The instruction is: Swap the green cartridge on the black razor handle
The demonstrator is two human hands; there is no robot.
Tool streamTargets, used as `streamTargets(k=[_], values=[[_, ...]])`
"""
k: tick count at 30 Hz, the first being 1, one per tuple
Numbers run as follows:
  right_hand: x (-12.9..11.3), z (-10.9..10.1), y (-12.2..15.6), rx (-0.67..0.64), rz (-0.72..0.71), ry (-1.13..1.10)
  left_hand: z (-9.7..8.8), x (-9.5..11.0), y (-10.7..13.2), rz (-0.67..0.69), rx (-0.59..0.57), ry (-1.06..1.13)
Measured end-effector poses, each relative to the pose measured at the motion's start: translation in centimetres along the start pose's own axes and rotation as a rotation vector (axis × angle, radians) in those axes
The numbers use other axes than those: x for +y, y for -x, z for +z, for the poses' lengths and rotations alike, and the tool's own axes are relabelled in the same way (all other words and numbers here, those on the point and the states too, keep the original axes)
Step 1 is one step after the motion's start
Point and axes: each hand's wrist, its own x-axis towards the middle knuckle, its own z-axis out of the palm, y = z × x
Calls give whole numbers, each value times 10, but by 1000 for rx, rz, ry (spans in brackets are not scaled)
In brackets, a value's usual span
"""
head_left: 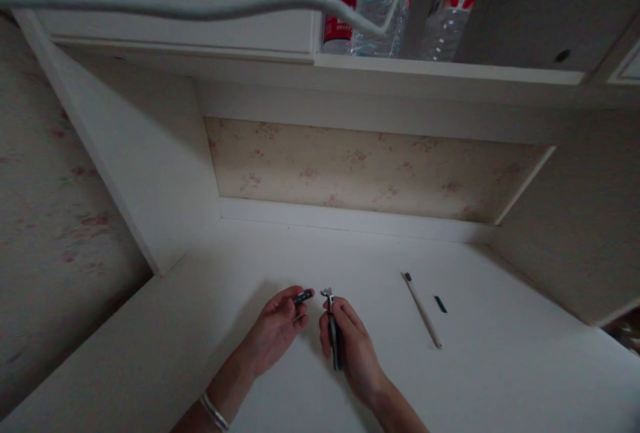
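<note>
My left hand (277, 326) pinches a small dark piece (303, 297) at its fingertips, just above the desk (500, 366). My right hand (355, 346) is closed around what looks like a razor (334, 336), its metal end close to the piece. Further right on the desk lie a thin stick (423, 313) and a black chip (441, 304).

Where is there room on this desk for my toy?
Bare: white desktop along the flowered back wall, and right of the small black chip. Crowded: left hand holding a small dark cap, right hand holding a dark metal tool, thin beige stick beside them.
</note>
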Motion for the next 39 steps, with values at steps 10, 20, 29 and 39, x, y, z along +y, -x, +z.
streamTargets(k=[10, 20, 29, 39], values=[[8, 7, 11, -65, 124, -10, 0, -2, 0, 4, -43, -14], [9, 7, 12, -8, 141, 7, 3, -2, 2, -20, -51, -34], [11, 6, 11, 7, 115, 76, 2, -4, 2, -61, -82, -58], [3, 12, 13, -18, 110, 129, 2, -5, 3, -73, -67, -114]])
